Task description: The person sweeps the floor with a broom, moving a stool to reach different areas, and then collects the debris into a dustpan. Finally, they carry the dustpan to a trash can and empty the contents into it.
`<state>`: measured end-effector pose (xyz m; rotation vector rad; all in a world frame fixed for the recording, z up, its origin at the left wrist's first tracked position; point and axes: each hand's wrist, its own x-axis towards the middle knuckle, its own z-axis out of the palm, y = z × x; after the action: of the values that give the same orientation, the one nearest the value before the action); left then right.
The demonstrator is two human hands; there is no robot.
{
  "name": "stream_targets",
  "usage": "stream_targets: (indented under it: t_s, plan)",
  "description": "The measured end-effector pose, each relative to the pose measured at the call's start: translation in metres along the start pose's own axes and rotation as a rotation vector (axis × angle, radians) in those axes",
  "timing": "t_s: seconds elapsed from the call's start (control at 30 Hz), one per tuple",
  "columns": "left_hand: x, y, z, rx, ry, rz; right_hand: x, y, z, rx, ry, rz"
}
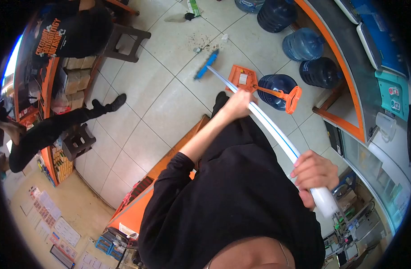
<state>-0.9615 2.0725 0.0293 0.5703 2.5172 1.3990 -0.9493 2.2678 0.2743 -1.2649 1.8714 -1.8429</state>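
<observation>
A white broom handle with a blue stripe (275, 132) slants across the view, and its blue broom head (207, 65) rests on the tiled floor. My left hand (239, 104) is wrapped round the middle of the handle. Near the handle's top end, my right hand (314, 173) is closed round it. Crumbs of dirt (203, 41) and small scraps lie just beyond the broom head. An orange dustpan (242, 77) with bits in it sits on the floor right of the broom, its orange handle (277, 93) reaching over a dark water jug (273, 85).
Several large water jugs (305, 44) line the right side beside an orange-edged cabinet (349, 80). A dark stool (127, 42) stands at the upper left near a person in black (75, 31). Another person's black-clad leg (53, 130) extends at left. An orange-edged counter (183, 145) is near my left arm.
</observation>
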Motion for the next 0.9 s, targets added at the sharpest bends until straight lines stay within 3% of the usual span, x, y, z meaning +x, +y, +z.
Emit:
stream_targets:
  t_s: [0.1, 0.23, 0.3, 0.43, 0.5, 0.6, 0.7, 0.77, 0.9]
  plan:
    - [0.008, -0.058, -0.051, 0.192, -0.032, -0.017, 0.013, 0.046, 0.032, 0.154, 0.204, 0.045]
    - [0.024, -0.174, -0.118, 0.427, 0.013, 0.093, 0.065, 0.128, 0.069, 0.014, 0.201, 0.117]
    - [0.041, -0.225, -0.160, 0.525, -0.125, 0.051, 0.098, 0.172, 0.089, -0.038, 0.224, 0.110]
    - [0.079, -0.283, -0.232, 0.590, -0.143, 0.037, 0.171, 0.224, 0.115, -0.139, 0.247, 0.112]
    - [0.102, -0.307, -0.260, 0.674, -0.298, -0.094, 0.197, 0.251, 0.127, -0.135, 0.266, 0.144]
    - [0.122, -0.369, -0.259, 0.694, -0.269, -0.088, 0.222, 0.295, 0.138, -0.178, 0.266, 0.145]
    - [0.143, -0.385, -0.236, 0.686, -0.342, -0.077, 0.235, 0.312, 0.133, -0.268, 0.254, 0.205]
    - [0.151, -0.370, -0.216, 0.610, -0.429, -0.012, 0.223, 0.293, 0.117, -0.318, 0.431, 0.246]
    - [0.140, -0.320, -0.176, 0.442, -0.393, 0.178, 0.203, 0.232, 0.098, -0.289, 0.406, 0.345]
